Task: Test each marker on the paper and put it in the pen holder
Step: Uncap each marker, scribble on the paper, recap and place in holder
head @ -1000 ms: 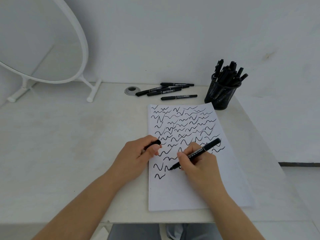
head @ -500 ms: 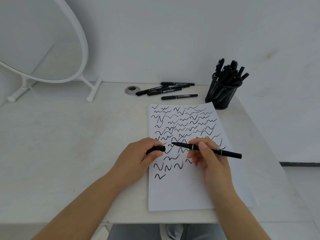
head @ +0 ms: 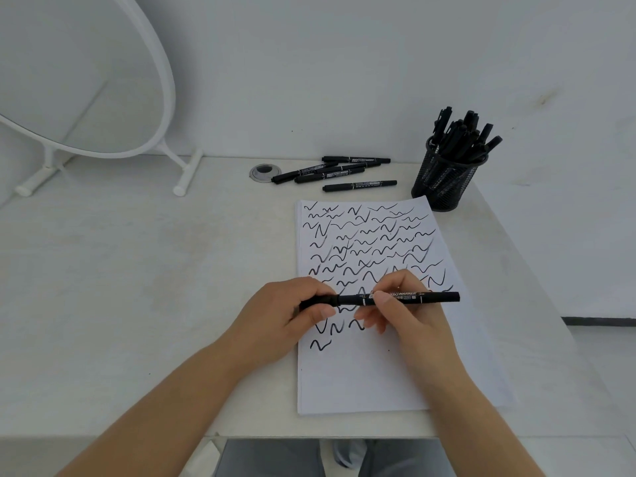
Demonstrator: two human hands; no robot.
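White table (head: 137, 287) under scribbled paper (head: 361, 380); mesh pen holder (head: 444, 187) at its far right corner. Above the paper, level marker (head: 406, 298) pinched by right hand (head: 409, 315), cap end gripped in left hand (head: 285, 315)

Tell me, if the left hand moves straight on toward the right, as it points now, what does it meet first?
Most likely the right hand, which holds the same marker. The left hand holds the cap end; a short stretch of barrel lies between them above the paper.
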